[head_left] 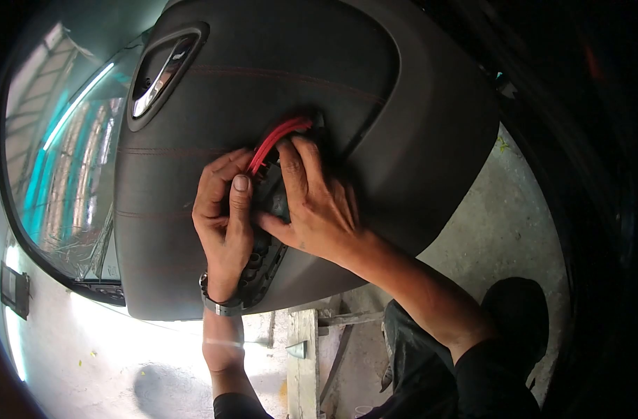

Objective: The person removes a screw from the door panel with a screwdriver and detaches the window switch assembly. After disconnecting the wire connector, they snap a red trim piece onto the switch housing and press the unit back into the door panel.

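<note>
A grey-black car door panel (263, 91) with red stitching fills the middle of the head view. My left hand (225, 209), a watch on its wrist, has thumb and fingers closed about the lower end of a glossy red curved strip (273, 142). The strip arcs up and right to a dark opening in the panel. My right hand (319, 202) bends its fingers over a black plastic armrest part (273, 202) under the strip, thumb reaching toward my left hand. Its fingertips are partly hidden. Below my left hand, round holes show in the black plastic (253, 269).
A chrome inside door handle (167, 75) is set at the panel's upper left. Beyond it lies the window glass (71, 160) with reflections. A wooden stand (303, 363) is below the door on the concrete floor (493, 216). My dark-clothed leg (424, 356) is at lower right.
</note>
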Motion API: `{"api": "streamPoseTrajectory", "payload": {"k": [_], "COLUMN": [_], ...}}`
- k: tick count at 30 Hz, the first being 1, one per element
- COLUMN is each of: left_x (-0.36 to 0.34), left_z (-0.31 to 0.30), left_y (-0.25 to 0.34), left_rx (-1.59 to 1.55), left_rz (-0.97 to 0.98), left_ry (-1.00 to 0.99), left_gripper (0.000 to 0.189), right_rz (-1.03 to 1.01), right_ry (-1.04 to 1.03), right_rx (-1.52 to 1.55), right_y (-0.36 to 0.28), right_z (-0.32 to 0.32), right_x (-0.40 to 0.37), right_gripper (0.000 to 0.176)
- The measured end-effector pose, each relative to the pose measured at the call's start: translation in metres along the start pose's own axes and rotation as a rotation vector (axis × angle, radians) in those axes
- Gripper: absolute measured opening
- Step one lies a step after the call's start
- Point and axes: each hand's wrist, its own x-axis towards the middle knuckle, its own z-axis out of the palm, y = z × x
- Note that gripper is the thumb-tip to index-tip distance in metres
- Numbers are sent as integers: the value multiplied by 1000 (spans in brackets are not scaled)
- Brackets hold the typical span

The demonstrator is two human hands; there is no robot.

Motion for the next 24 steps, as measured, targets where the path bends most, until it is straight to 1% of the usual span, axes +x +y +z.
{"api": "streamPoseTrajectory", "payload": {"k": [3,6,9,11,14,17,20,24], "left_x": [0,1,0,0,0,1,2,3], "left_z": [4,2,5,6,8,9,9,14], "left_y": [3,-9,-6,-5,-3,-5,-5,-3], "left_rx": [-29,-21,-52,-19,-19,-2,35,112], "left_rz": [13,69,59,81,78,80,95,170], "left_ry": [23,45,43,24,28,26,22,59], "left_gripper": [24,23,21,22,24,25,25,22], "right_rz": [3,-22,-56,-64,-112,-146,-104,-54], "right_ry": [-15,-2,40,70,53,78,112,51], "right_rx": [31,21,15,12,15,6,33,42], "right_y": [3,5,11,13,15,19,19,15], "right_z": [2,1,6,9,5,10,10,0], "right_x": [1,1,-3,-6,-4,-7,-8,-4], "right_gripper": [86,86,88,89,90,89,83,80]}}
